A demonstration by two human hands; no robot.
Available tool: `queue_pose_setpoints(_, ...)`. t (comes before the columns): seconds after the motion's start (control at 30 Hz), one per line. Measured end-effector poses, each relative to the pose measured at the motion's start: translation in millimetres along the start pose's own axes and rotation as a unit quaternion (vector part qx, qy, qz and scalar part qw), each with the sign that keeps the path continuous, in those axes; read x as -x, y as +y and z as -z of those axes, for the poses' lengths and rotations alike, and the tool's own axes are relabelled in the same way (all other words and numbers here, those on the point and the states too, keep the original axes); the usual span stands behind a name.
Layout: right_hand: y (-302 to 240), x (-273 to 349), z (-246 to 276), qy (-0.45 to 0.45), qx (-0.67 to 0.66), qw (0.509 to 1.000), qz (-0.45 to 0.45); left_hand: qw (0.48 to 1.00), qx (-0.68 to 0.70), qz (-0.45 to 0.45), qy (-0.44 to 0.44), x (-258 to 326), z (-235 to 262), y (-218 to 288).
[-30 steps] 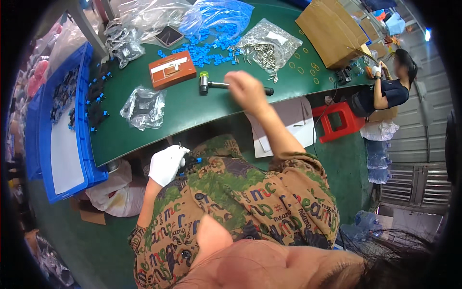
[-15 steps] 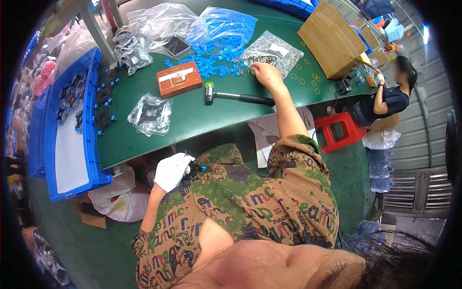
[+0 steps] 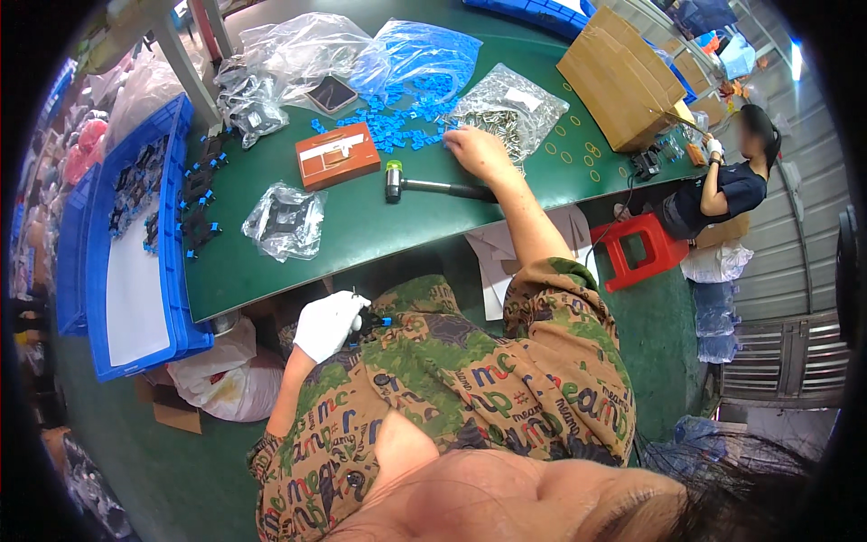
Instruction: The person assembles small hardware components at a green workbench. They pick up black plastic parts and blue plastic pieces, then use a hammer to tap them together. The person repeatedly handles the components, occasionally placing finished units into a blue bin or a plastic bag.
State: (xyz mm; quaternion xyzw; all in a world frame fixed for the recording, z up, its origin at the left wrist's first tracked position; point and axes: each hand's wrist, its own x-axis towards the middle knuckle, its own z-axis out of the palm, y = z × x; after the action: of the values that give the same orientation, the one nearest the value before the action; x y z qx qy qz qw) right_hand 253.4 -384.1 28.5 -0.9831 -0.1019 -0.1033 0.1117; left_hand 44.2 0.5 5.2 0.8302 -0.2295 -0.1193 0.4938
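Note:
My left hand (image 3: 327, 325), in a white glove, holds a black plastic part with blue tabs (image 3: 369, 325) in front of my lap, below the table edge. The glove covers much of this part, and a thin pin-like tip shows above its fingers. My bare right hand (image 3: 479, 152) reaches over the green table (image 3: 379, 237). Its fingers are bent together at the right edge of a spread of small blue plastic pieces (image 3: 390, 126). Beside it, metal pins (image 3: 508, 129) lie in the mouth of a clear bag (image 3: 533, 98). Whatever the fingertips pinch is hidden.
A hammer (image 3: 438, 187) and an orange-brown box (image 3: 337, 158) lie near the middle. Bagged black parts (image 3: 284, 221) are closer to me. Left stands a blue crate (image 3: 176, 298); right, a cardboard box (image 3: 623, 81), rubber bands, and a red stool (image 3: 639, 253) near another person (image 3: 727, 185).
My right hand has shifted left from the metal pins to the edge of the blue pieces, uncovering more pins. My left hand keeps the black part almost in the same place.

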Motion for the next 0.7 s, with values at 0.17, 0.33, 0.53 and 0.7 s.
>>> queue_pose_setpoints(0.17, -3, 1, 18, -0.07, -0.029, 0.993, 0.091, 0.999, -0.023, -0.035, 0.012, 3, 1, -2)
queue_pose_setpoints(0.33, -1, 3, 33, -0.034, -0.027, 0.999, 0.02, 1.0, -0.002, 0.008, -0.003, 1, 1, -1)
queue_pose_setpoints(0.53, -30, 0, 24, -0.073, 0.024, 0.997, -0.023, 0.975, -0.183, -0.125, 0.003, -1, -3, -14)
queue_pose_setpoints(0.7, -18, 2, 9, -0.077, 0.015, 0.994, 0.082, 0.946, -0.232, -0.214, 0.072, -1, -3, -27)
